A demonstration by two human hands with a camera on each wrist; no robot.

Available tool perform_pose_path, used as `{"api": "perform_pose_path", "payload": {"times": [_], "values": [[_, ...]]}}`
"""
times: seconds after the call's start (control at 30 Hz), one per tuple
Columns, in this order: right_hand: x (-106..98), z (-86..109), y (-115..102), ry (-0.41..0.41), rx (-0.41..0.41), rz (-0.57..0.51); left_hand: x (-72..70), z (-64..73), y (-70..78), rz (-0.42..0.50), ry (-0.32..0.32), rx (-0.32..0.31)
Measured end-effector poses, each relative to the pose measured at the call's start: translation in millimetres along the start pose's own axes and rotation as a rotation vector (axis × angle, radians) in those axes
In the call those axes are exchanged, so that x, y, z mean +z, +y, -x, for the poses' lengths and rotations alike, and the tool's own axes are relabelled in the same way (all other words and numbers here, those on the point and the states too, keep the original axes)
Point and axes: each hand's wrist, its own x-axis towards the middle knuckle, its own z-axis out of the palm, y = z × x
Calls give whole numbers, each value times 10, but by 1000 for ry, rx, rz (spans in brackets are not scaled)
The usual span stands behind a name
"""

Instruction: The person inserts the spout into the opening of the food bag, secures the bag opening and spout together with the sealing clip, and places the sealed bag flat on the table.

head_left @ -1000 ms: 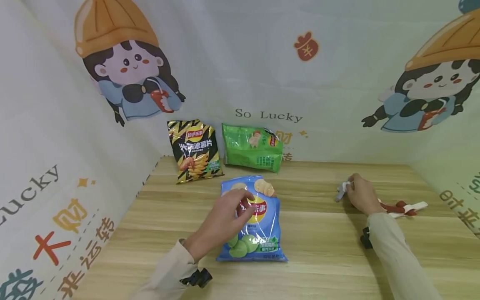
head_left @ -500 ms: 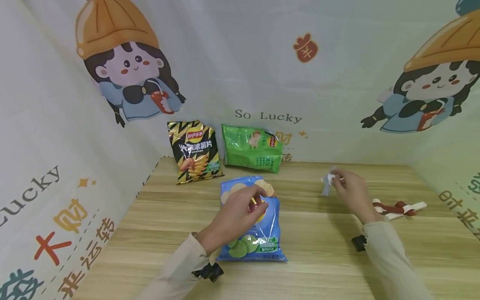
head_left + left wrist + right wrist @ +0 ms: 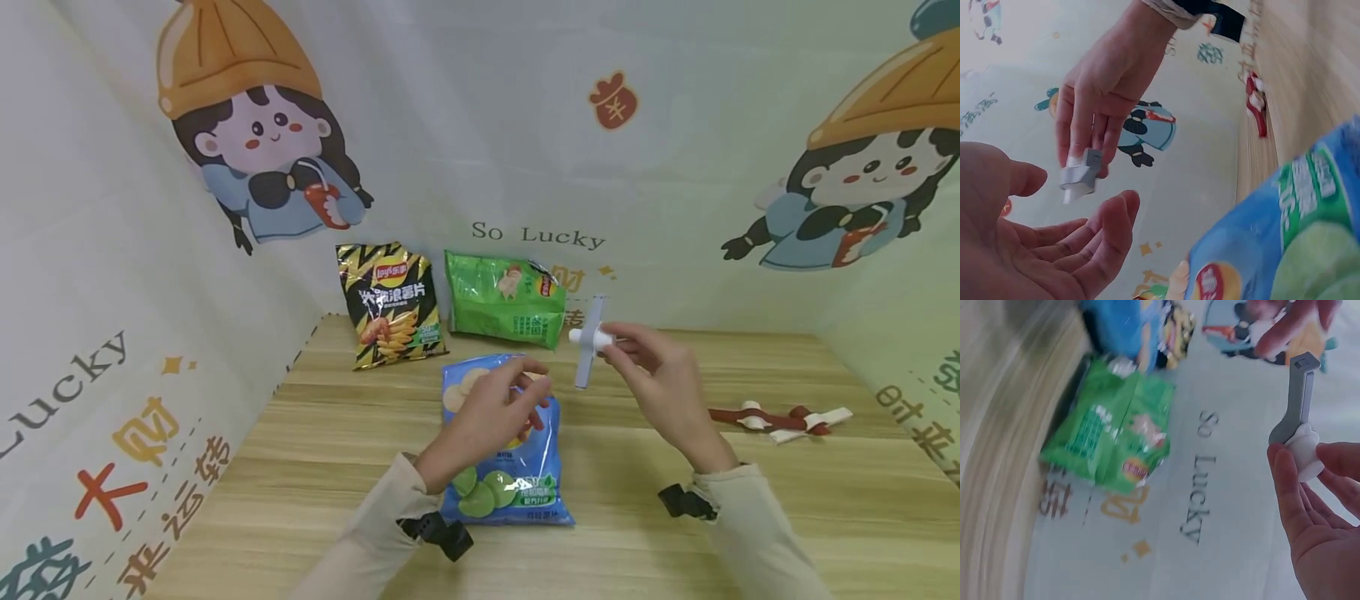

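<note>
Wood-grain bench (image 3: pixel 615 533) below, right hand (image 3: pixel 669 392) is pinching a grey-and-white plastic clip (image 3: pixel 590 337) and swinging it leftward, so it's nearing the relaxed, empty left hand (image 3: pixel 487 414) above the glossy blue chip bag (image 3: pixel 510 467).

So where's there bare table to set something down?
The table is bare left of the blue bag, out to the cloth wall, and right of it, toward the red-and-white clips, though the right hand hangs over that patch. It's crowded at the back, by the black bag and green bag, and over the blue bag, where the left hand hovers.
</note>
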Motion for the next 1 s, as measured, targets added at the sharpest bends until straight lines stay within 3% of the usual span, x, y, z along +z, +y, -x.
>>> {"api": "perform_pose_path", "payload": {"times": [0.13, 0.27, 0.33, 0.47, 0.57, 0.63, 0.77, 0.83, 0.9, 1.0], "values": [[89, 51, -133, -27, 30, -160, 29, -11, -39, 185, -104, -59], [150, 75, -190, -62, 43, -249, 49, -24, -53, 352, -201, -89], [164, 76, -198, -85, 62, -280, 58, -22, -55, 405, -208, -91], [129, 63, -195, -156, 125, -343, 78, -19, -63, 410, -143, -47], [47, 48, -200, -202, 197, -408, 90, -17, -58, 281, -67, 40], [-15, 38, -210, -224, 246, -451, 95, -6, -45, 102, -1, 137], [-88, 16, -217, -238, 311, -453, 105, 41, -15, -346, 134, 338], [-95, 9, -202, -242, 347, -418, 114, 70, 12, -470, 162, 406], [-87, 7, -177, -250, 389, -374, 125, 97, 49, -497, 165, 458], [-63, 6, -137, -297, 431, -317, 132, 127, 118, -417, 191, 513]]}}
